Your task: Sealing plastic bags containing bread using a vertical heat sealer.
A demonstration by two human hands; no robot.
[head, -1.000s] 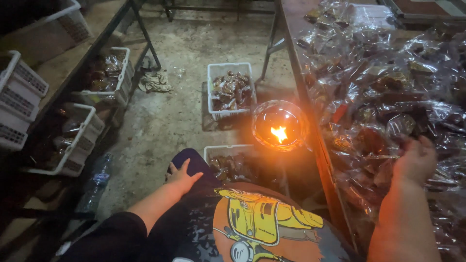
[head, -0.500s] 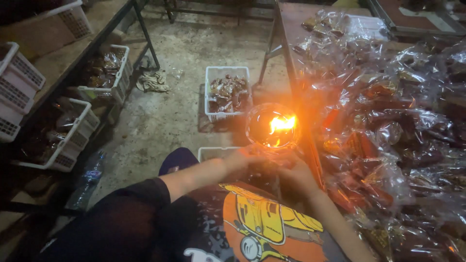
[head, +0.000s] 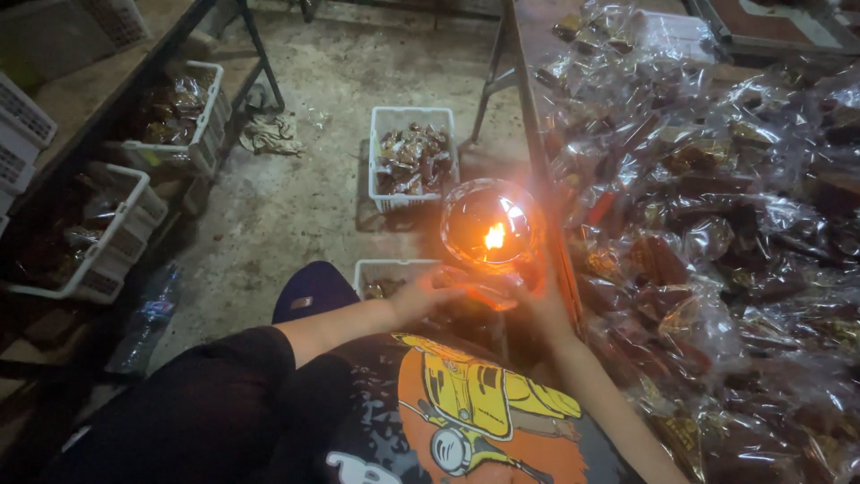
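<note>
A round glass lamp [head: 491,224] with a small orange flame [head: 494,237] stands at the near edge of the table [head: 528,108]. Just below it, my left hand [head: 428,296] and my right hand [head: 540,303] meet, each pinching one end of a small clear plastic packet [head: 486,292] that glows orange under the flame. My forearms reach in from the bottom of the view over my lap and printed shirt. What the packet contains cannot be made out.
Several clear packets of dark goods [head: 717,233] cover the table on the right. A white basket [head: 412,157] of packets sits on the concrete floor, another [head: 385,272] by my knee. Shelves at left hold white baskets [head: 94,237]. A plastic bottle [head: 148,314] lies on the floor.
My left hand left my knee and my right hand left the packets on the table. Both came together under the lamp and now hold a packet at the flame.
</note>
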